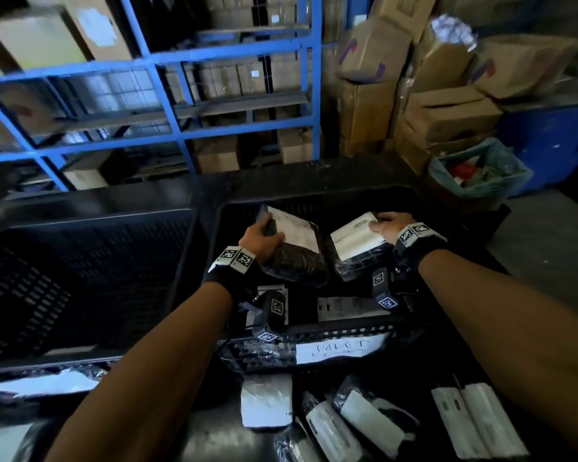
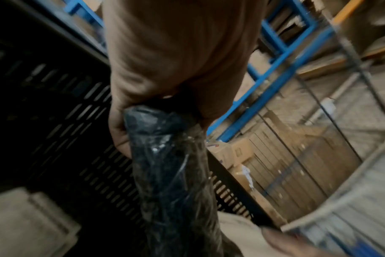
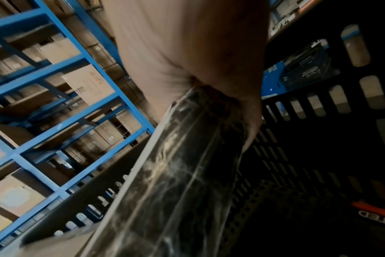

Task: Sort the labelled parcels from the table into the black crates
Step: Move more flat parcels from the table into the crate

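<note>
Both hands reach over the right black crate (image 1: pixel 314 341), which bears a handwritten paper sign (image 1: pixel 337 351). My left hand (image 1: pixel 264 241) grips a bulky black-wrapped parcel (image 1: pixel 297 255) with a white label; in the left wrist view the fingers (image 2: pixel 121 132) curl round that parcel (image 2: pixel 171 170). My right hand (image 1: pixel 386 226) grips a flatter black parcel (image 1: pixel 357 245) with a white label by its far edge; the right wrist view shows this parcel (image 3: pixel 171 182) held from above. More labelled parcels (image 1: pixel 344 308) lie on the crate's floor.
A second black crate (image 1: pixel 80 278) stands to the left. Several labelled parcels (image 1: pixel 364 421) lie on the table near me. Blue shelving (image 1: pixel 167 58) with cardboard boxes stands behind, stacked boxes (image 1: pixel 447 111) and a lined bin (image 1: pixel 474 175) at the right.
</note>
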